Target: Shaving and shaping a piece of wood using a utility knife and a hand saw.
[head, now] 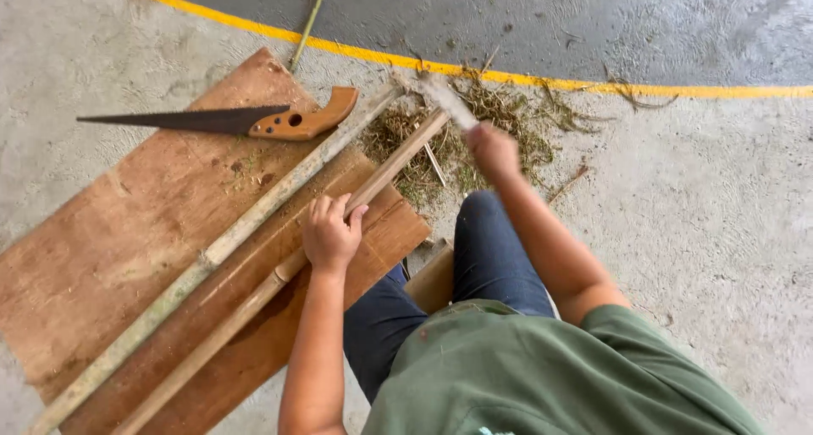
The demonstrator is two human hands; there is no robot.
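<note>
My left hand [330,232] grips a long brown bamboo pole [254,295] that lies diagonally across a worn wooden board [118,249]. Out past the pole's far end, my right hand [494,149] is closed on the handle of a blade tool [445,98], which is blurred by motion. Its tip hovers near the pole's far end [432,123]. A second, paler bamboo pole [212,249] lies alongside on the board, untouched.
A handsaw [237,119] with an orange-brown handle rests on the board's far side. Dry bamboo shavings [474,130] are heaped on the concrete floor beyond the poles. A yellow painted line [356,52] curves across the floor. My knees [483,240] are bent near the board.
</note>
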